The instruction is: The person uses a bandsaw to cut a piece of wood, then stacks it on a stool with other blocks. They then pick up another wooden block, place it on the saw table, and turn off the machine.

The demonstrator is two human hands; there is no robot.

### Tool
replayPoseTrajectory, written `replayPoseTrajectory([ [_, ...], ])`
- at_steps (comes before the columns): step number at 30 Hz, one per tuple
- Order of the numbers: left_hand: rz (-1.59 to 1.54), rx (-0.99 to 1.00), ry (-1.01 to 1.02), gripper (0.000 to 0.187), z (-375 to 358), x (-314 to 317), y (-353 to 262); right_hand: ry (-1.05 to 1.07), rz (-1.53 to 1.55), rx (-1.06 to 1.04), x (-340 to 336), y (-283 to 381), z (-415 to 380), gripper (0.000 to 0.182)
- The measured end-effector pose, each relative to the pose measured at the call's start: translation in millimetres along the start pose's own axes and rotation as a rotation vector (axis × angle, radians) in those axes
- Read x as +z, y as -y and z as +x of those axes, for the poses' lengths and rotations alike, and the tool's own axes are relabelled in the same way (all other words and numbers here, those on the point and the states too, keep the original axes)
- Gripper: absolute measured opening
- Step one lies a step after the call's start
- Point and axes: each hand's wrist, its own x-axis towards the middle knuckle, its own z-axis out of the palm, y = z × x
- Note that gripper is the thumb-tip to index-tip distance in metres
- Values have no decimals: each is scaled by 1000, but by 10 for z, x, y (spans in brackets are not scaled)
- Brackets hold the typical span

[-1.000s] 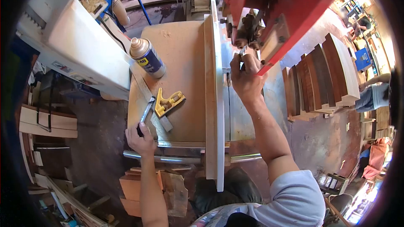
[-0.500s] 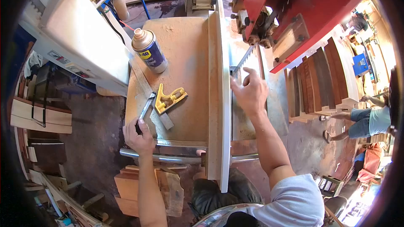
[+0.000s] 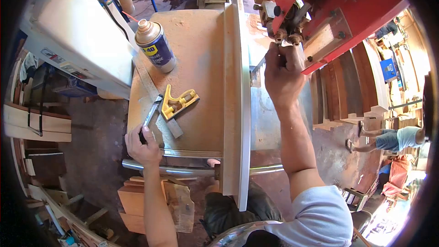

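Note:
My left hand (image 3: 142,145) is at the near left edge of the saw table (image 3: 196,123), closed on the lower end of a silver marker pen (image 3: 152,112) with a dark upper end. Right beside the pen lies a yellow-headed combination square (image 3: 179,103). Farther back stands a WD-40 spray can (image 3: 156,50) with a red straw. My right hand (image 3: 286,71) is raised beyond the fence (image 3: 242,110), its fingers bent together just under the blade guide (image 3: 287,32) of the red bandsaw. What those fingertips pinch is hidden.
A red guard (image 3: 338,18) overhangs the table's right side. At left is a white machine housing (image 3: 82,32). Wood boards (image 3: 347,80) stand at right, near another person (image 3: 393,139). Below the table's front rail (image 3: 178,170) lie wood pieces (image 3: 141,203).
My right hand has moved up from near the blade to the blade guide, its fingers drawing together. My left hand still holds the marker pen. The whole view has shifted slightly.

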Motion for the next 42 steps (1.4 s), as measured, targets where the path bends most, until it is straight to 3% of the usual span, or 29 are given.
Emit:
replayPoseTrajectory([
  [4, -28, -20, 12, 27, -1, -3, -16, -45, 4, -14, 69, -24, -93, 24],
  [12, -21, 15, 8, 25, 19, -18, -1, 130, -95, 78, 162, -182, -621, 21],
  [16, 1, 69, 9, 20, 40, -40, -32, 474, -200, 236, 51, -199, -825, 19],
  [17, -5, 87, -2, 20, 56, -31, -36, 541, -211, 313, 12, -254, -903, 27],
  [20, 6, 108, -18, 19, 46, -35, -1, 571, -187, 473, -140, -161, -822, 37],
  [23, 13, 158, -34, 20, 54, 5, 28, 467, -65, 498, -219, -79, -641, 36],
  [26, -15, 96, -6, 20, 46, 4, 19, 348, 114, 407, -200, -185, -576, 29],
  [28, -24, 73, 5, 19, 38, -3, 16, 326, 201, 456, -215, -123, -486, 27],
  [37, -41, 67, 18, 18, 62, -2, 15, 384, 745, 570, -231, -354, -255, 32],
  [42, -67, 70, 12, 19, 79, -6, -8, 323, 624, 406, -149, -249, -22, 16],
])
